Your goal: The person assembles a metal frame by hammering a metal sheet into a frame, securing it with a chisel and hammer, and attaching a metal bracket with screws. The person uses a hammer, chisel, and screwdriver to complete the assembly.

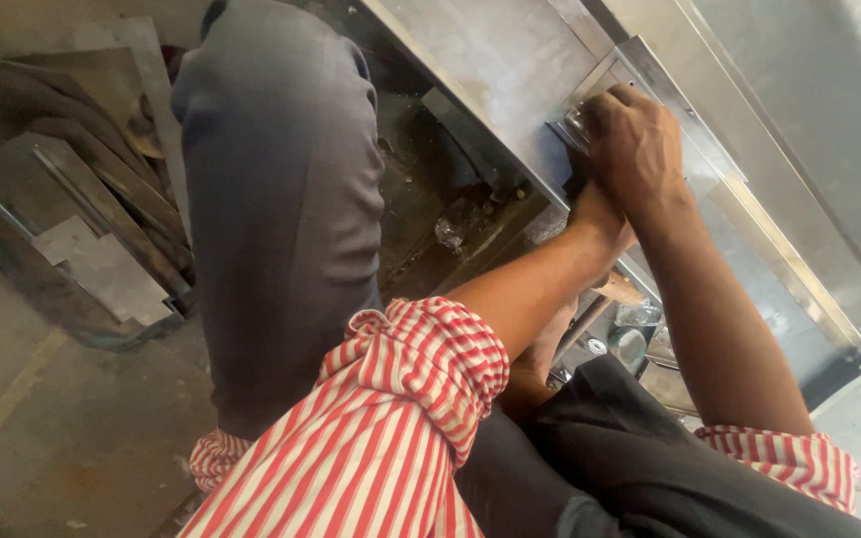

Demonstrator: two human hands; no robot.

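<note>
Two hands, right hand (pixel 635 139) pressing metal sheet (pixel 510 60)

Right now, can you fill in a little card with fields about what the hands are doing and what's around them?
Place: workshop floor beside a long shiny sheet-metal panel
Right hand: on top, pressing a small bright metal piece onto the panel's edge
Left hand: mostly hidden under the right hand; grip cannot be told
Sleeves: red-and-white striped shirt cuffs, rolled up
Legs: grey trouser knee raised at left
Nearby: wooden tool handle below the wrists; flat grey metal offcuts stacked at left
</note>
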